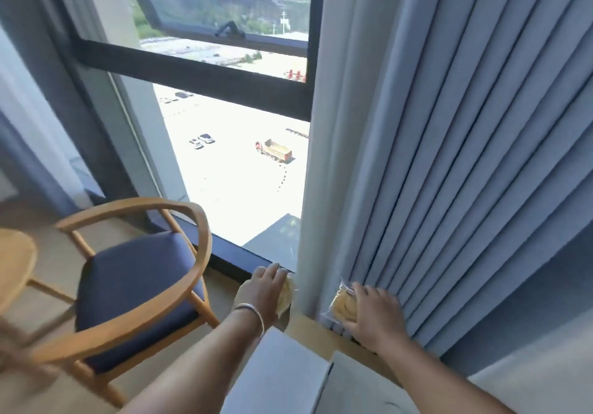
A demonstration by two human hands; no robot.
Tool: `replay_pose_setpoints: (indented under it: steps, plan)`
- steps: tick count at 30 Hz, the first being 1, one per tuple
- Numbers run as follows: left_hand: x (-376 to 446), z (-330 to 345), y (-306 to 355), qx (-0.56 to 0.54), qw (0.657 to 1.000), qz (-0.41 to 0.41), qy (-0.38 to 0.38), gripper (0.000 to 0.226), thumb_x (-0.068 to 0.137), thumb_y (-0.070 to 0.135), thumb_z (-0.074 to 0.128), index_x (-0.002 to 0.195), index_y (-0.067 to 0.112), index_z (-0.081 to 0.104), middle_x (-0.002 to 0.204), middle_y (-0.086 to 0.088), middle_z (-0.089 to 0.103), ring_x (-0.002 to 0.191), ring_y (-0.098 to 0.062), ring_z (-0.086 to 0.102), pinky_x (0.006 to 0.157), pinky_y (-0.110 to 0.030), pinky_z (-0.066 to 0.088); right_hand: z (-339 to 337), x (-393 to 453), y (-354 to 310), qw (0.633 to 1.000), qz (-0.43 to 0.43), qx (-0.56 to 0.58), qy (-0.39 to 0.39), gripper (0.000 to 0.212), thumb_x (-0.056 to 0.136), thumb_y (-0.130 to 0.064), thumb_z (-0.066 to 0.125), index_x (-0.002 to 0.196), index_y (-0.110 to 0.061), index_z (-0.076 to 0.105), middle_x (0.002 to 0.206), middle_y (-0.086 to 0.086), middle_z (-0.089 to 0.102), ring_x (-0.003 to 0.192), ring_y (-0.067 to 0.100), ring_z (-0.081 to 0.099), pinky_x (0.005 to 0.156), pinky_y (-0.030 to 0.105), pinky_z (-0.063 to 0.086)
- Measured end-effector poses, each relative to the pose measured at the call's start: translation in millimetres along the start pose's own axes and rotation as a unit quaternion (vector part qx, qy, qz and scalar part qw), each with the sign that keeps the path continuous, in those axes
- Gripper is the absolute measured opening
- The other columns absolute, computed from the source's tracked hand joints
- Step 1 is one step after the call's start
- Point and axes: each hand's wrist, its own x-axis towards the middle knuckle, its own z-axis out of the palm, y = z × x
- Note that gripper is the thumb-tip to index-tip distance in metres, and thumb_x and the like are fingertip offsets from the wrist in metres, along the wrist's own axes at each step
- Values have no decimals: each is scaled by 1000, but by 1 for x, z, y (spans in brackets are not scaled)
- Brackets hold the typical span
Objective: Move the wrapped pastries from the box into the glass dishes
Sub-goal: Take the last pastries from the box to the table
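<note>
Pastries are already in hand, one per side, both up in the air in front of the window (224, 124) and the blue curtain (465, 156). The left hand (260, 295) has its grip curled round a wrapped pastry (285, 295), which sits on the thumb side and is mostly hidden behind the fingers. The right hand (375, 314) pinches the other wrapped pastry (343, 304) by its clear wrapper, with the bun sticking out to the left of the palm and its long axis running up and away.

What looks like the white box (282, 378) sits low between the two forearms, just under the left wrist. No glass dishes are in view at all, so which hand is closer to them can't be told. Off to the left there's a wooden chair (134, 285) with a blue seat.
</note>
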Motion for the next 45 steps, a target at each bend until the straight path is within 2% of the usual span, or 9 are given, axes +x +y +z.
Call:
replay_pose_setpoints:
  steps: [2, 6, 10, 15, 19, 23, 29, 36, 45]
  plan:
    - [-27, -13, -33, 4, 998, -54, 12, 83, 74, 28, 78, 137, 28, 24, 150, 2, 24, 130, -24, 33, 99, -37, 46, -1, 15, -33, 999, -49, -1, 3, 83, 77, -70, 54, 145, -26, 32, 136, -3, 51, 125, 21, 44, 106, 38, 30]
    - [-99, -28, -97, 15, 981, -191, 38, 78, 72, 33, 79, 134, 28, 30, 150, 2, 25, 128, -23, 36, 97, -36, 44, 3, 28, -116, 985, -174, 3, 9, 63, 75, -62, 61, 126, -30, 44, 117, -4, 60, 107, 20, 51, 92, 36, 35]
    - [-176, -30, -143, 37, 952, -303, 21, 88, 71, 41, 79, 140, 25, 27, 154, 0, 19, 129, -24, 34, 96, -35, 44, 10, 19, -200, 957, -289, -5, 7, 65, 72, -59, 60, 128, -29, 43, 114, 0, 59, 107, 24, 51, 91, 39, 37]
    - [-274, -18, -178, 22, 908, -417, 27, 91, 66, 41, 81, 139, 16, 33, 151, -8, 27, 123, -27, 37, 104, -29, 29, 26, -15, -295, 904, -427, -10, 0, 65, 74, -58, 59, 130, -28, 43, 119, 0, 56, 111, 24, 51, 97, 40, 39]
    - [-361, -10, -192, -5, 866, -500, 29, 91, 63, 37, 83, 138, 18, 34, 150, -6, 26, 124, -27, 36, 103, -35, 35, 38, -55, -369, 858, -513, -29, -19, 62, 75, -55, 60, 128, -26, 45, 121, 0, 54, 111, 24, 51, 95, 39, 38]
    - [-448, -5, -201, -7, 818, -573, 46, 88, 64, 38, 81, 136, 25, 32, 152, 3, 24, 127, -24, 34, 93, -38, 46, 49, -102, -435, 811, -582, -48, -37, 62, 75, -55, 60, 129, -28, 44, 122, -3, 56, 113, 22, 52, 95, 38, 38]
    - [-531, -11, -224, -14, 778, -623, 73, 85, 68, 36, 79, 137, 23, 32, 152, 2, 25, 128, -25, 35, 95, -36, 45, 55, -153, -518, 761, -644, -54, -44, 62, 73, -55, 59, 128, -30, 43, 121, -5, 57, 112, 21, 50, 98, 38, 37]
    - [-593, -13, -259, -9, 758, -642, 113, 77, 68, 34, 78, 131, 24, 35, 148, 3, 29, 121, -25, 39, 89, -34, 45, 62, -190, -599, 733, -674, -80, -49, 61, 76, -53, 63, 129, -27, 44, 118, -5, 57, 113, 21, 47, 93, 32, 37]
    - [-672, 1, -319, -38, 716, -688, 113, 73, 65, 32, 79, 125, 23, 38, 142, 2, 35, 118, -27, 41, 88, -37, 47, 100, -242, -709, 685, -720, -81, -77, 64, 78, -50, 64, 133, -26, 41, 124, -3, 55, 116, 20, 46, 97, 31, 38]
